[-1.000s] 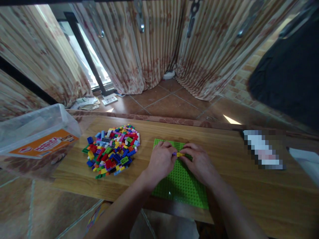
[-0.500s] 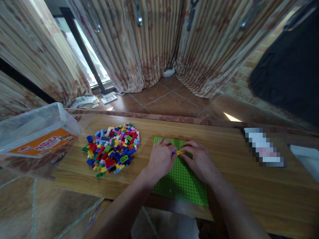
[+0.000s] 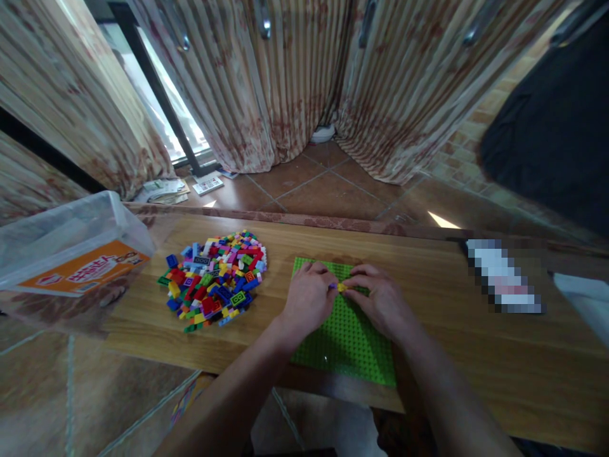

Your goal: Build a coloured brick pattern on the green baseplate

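Both hands meet above the far half of a green studded baseplate (image 3: 354,355) on the wooden table. Between the fingertips of my right hand (image 3: 380,301) is a small yellow brick (image 3: 341,287). A small purple brick (image 3: 332,286) touches or nearly touches it on the left, pinched by my left hand (image 3: 311,298). Whether the two bricks are joined is too small to make out. My fingers hide part of both pieces and of the plate beneath. Left of the plate lies a heap of mixed coloured bricks (image 3: 216,279).
A clear plastic tub (image 3: 71,244) with an orange label stands at the table's left end. On the right lies a pixelated flat object (image 3: 504,276), with a white sheet (image 3: 583,301) beyond it. Striped curtains (image 3: 295,82) hang past the table's far edge.
Both hands keep their grip on the small bricks over the baseplate, with only slight finger movement. The view has shifted a little.
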A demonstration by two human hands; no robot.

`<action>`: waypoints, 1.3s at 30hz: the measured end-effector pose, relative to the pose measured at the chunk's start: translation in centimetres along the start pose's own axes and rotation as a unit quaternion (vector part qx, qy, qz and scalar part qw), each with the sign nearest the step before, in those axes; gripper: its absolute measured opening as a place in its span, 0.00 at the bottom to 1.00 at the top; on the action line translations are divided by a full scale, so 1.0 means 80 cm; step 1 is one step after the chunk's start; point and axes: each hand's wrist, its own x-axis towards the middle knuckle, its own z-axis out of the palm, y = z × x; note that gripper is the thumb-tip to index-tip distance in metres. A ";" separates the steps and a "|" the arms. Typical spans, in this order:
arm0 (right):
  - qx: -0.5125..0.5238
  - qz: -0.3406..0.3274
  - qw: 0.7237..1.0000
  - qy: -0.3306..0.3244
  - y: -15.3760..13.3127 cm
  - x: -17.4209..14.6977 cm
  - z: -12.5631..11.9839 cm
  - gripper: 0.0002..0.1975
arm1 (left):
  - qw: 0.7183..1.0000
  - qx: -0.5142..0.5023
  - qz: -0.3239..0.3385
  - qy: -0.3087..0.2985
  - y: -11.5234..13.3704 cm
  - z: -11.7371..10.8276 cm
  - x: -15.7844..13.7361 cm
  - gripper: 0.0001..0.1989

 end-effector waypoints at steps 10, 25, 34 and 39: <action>0.006 0.011 1.000 -0.001 0.000 0.002 -0.001 0.04 | 1.000 0.003 -0.007 0.000 0.002 -0.001 -0.001 0.08; 0.024 0.025 0.999 0.011 0.000 0.003 0.001 0.05 | 1.000 -0.014 -0.013 0.021 0.000 0.002 -0.002 0.10; 0.018 0.036 0.999 0.012 -0.007 0.001 -0.001 0.05 | 0.998 -0.053 0.000 0.033 -0.006 0.005 0.002 0.08; 0.022 0.036 0.999 0.009 -0.006 0.001 0.000 0.05 | 0.998 -0.058 -0.016 0.034 -0.004 0.006 0.003 0.06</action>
